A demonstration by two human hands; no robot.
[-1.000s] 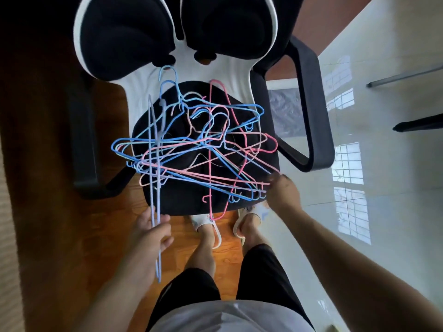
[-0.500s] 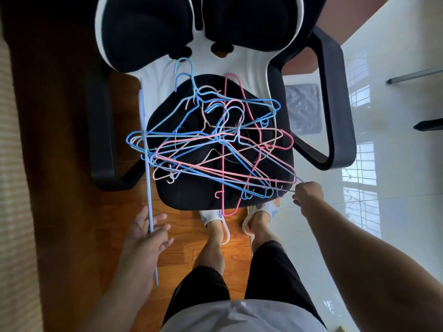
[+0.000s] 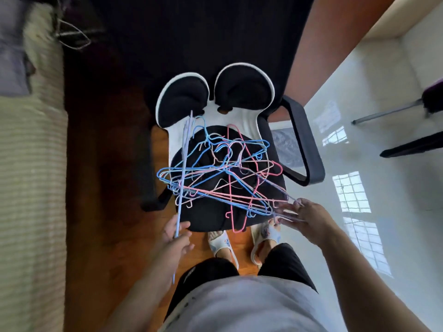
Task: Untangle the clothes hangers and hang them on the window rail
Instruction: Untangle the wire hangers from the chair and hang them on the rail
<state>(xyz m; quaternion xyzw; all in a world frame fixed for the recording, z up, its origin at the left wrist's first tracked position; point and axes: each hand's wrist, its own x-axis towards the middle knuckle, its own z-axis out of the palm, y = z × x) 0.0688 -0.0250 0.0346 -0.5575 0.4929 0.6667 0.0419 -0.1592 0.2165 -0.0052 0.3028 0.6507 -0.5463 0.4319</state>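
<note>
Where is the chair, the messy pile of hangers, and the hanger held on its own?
chair point(image 3: 303, 142), head view, right armrest.
pile of hangers point(image 3: 225, 174), head view, middle of the tangle.
separate blue hanger point(image 3: 182, 173), head view, long thin edge.

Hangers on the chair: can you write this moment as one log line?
left hand: holds blue hanger | right hand: pulling hanger from tangle | chair
</note>
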